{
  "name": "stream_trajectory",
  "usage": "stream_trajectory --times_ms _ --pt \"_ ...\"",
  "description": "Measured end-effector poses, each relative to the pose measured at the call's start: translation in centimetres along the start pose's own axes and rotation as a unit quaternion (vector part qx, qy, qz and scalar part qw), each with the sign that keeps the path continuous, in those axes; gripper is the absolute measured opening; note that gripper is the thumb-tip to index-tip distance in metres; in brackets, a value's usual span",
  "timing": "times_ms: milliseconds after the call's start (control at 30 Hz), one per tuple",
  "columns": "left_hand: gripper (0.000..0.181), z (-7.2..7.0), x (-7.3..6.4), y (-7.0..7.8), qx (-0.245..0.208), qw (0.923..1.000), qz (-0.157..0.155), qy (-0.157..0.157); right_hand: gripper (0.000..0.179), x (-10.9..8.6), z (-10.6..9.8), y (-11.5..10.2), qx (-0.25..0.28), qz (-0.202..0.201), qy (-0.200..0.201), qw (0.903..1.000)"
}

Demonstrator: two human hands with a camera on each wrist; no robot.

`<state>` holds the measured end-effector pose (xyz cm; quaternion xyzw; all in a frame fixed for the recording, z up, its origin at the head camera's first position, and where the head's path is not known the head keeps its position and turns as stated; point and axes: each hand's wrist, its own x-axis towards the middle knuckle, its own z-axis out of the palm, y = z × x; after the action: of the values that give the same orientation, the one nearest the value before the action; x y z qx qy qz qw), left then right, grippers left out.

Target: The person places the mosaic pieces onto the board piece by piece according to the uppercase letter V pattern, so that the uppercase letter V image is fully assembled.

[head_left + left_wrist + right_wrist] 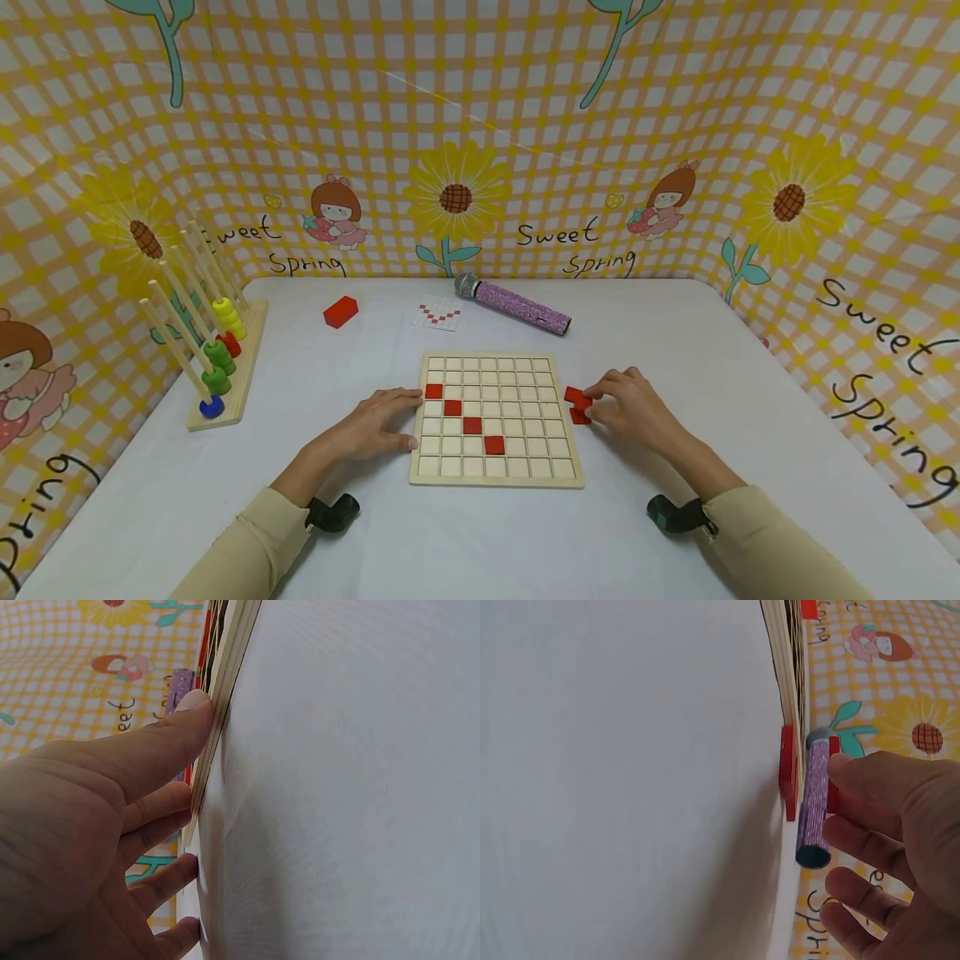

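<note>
A wooden grid board (495, 482) lies flat on the table, with several red square tiles (472, 426) set in a slanting line of its cells. Along the board's left edge rests my left hand (377, 423), thumb and fingertips touching the rim and fingers fairly straight. My right hand (633, 408) is just off the board's right side, pinching a red tile (834, 787) between thumb and finger. Beneath that hand, other loose red tiles (573, 394) lie on the cloth beside the board; the fingers partly cover them in the head view.
Behind the board lie a small pattern card (438, 314), a purple glittery microphone (525, 308) and a red block (341, 312). A wooden peg stand (251, 367) with coloured beads stands at the left. Patterned cloth (457, 108) hangs around the white table.
</note>
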<state>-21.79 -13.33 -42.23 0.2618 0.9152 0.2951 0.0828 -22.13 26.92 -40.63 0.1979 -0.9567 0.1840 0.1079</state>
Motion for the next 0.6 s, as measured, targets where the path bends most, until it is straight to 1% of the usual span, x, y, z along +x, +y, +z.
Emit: stream_trajectory --times_ms 233,500,600 --pt "0.061 -0.1 0.0 0.0 0.000 1.0000 0.002 0.002 0.021 0.1 0.4 -2.1 0.001 -0.031 0.005 0.9995" --pt "0.062 0.0 0.0 0.1 0.000 1.0000 0.000 0.003 0.025 0.6 1.2 -4.9 0.010 -0.043 -0.032 0.9985" --pt "0.062 0.0 0.0 0.1 0.001 1.0000 0.000 0.002 0.024 0.8 1.6 -5.7 0.008 -0.054 -0.036 0.9978"
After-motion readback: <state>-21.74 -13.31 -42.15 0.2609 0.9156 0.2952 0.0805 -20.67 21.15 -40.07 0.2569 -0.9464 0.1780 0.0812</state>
